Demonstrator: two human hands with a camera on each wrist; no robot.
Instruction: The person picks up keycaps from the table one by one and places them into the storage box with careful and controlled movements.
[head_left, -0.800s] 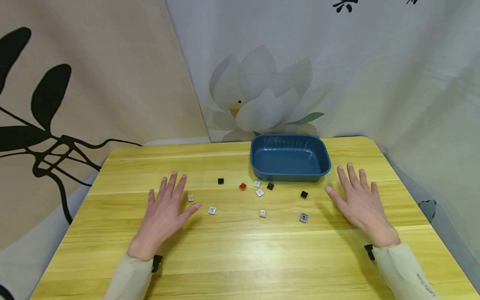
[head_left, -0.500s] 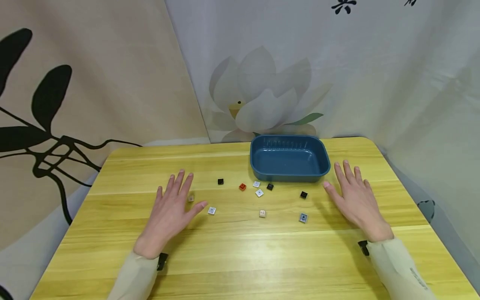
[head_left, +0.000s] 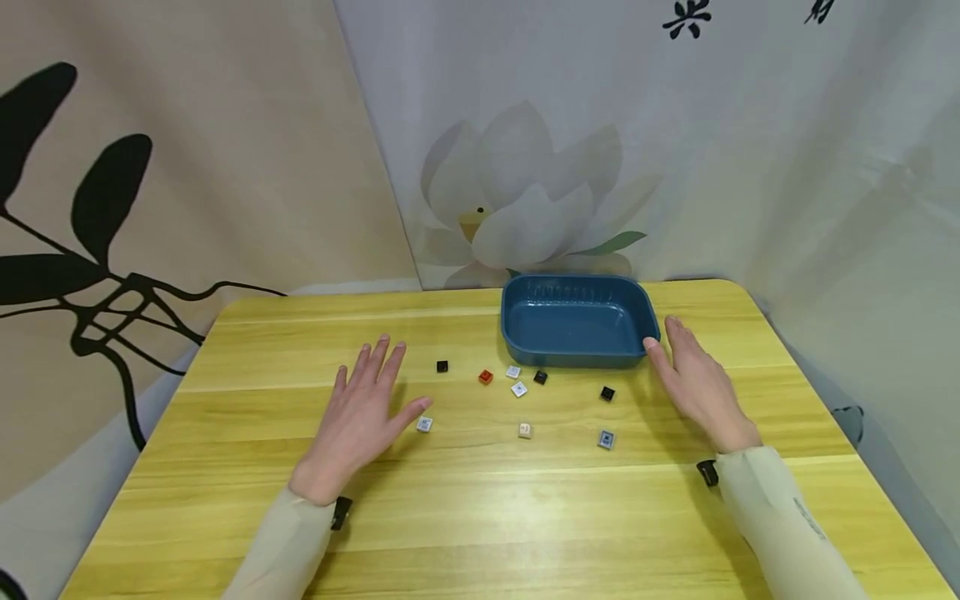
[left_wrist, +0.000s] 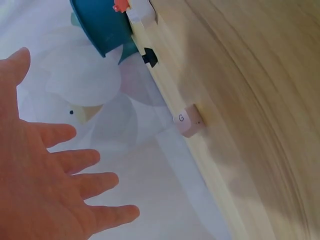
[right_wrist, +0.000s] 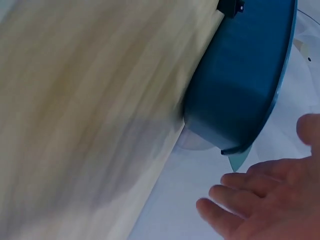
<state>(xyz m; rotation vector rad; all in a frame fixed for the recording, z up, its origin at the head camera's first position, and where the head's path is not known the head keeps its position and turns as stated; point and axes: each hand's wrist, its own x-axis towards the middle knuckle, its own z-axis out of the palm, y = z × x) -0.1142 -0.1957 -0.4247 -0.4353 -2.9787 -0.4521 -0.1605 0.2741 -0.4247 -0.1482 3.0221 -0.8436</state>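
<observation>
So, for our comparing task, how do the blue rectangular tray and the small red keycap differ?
Size: the blue rectangular tray is far larger than the small red keycap.
Colour: the tray is dark blue, the keycap red.
Place: the tray stands near the far edge of the yellow wooden table; the keycap lies nearer the person, to the tray's left.
Shared: both rest on the table, and neither is held.

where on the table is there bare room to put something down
Widest: the near middle of the table, between left sleeve and right sleeve. Another bare strip runs along the far edge, left of the blue tray. Crowded: in front of the tray, where red, white and black keycaps cluster.
</observation>
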